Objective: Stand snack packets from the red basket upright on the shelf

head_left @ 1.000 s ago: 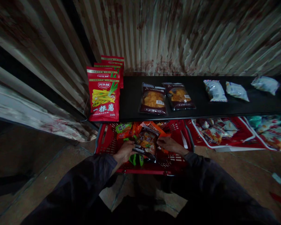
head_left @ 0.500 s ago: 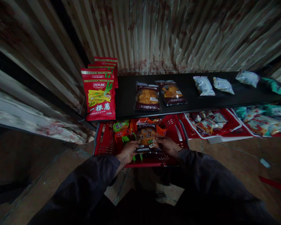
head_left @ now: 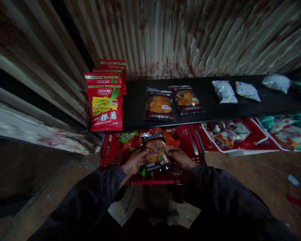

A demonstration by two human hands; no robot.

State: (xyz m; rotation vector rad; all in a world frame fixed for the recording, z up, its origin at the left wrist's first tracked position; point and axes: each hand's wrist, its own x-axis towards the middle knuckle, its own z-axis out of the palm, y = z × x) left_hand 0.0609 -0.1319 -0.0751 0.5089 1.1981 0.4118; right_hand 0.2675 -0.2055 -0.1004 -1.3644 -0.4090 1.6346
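Observation:
Between my two hands is a dark brown bag of potato chips (head_left: 156,152), its printed front facing up. My left hand (head_left: 134,163) grips its left edge, and my right hand (head_left: 182,158) grips the right edge. The bag is over a red shopping basket (head_left: 153,181). Inside the basket, partly covered by the bag, lie orange and green snack bags (head_left: 130,140). Two more brown chip bags (head_left: 159,104) lie on the black shelf (head_left: 134,107) just beyond the basket.
Red snack bags (head_left: 105,107) stand in a row at the shelf's left end. Small white packets (head_left: 224,91) lie along its right part. Below the shelf, more red baskets (head_left: 263,129) hold packets. A dark metal post (head_left: 72,30) rises at the left, before a pleated curtain (head_left: 165,33).
The chip bag in my hands has come slightly nearer and tilted a little. Both hands stay on its sides. The view has shifted slightly.

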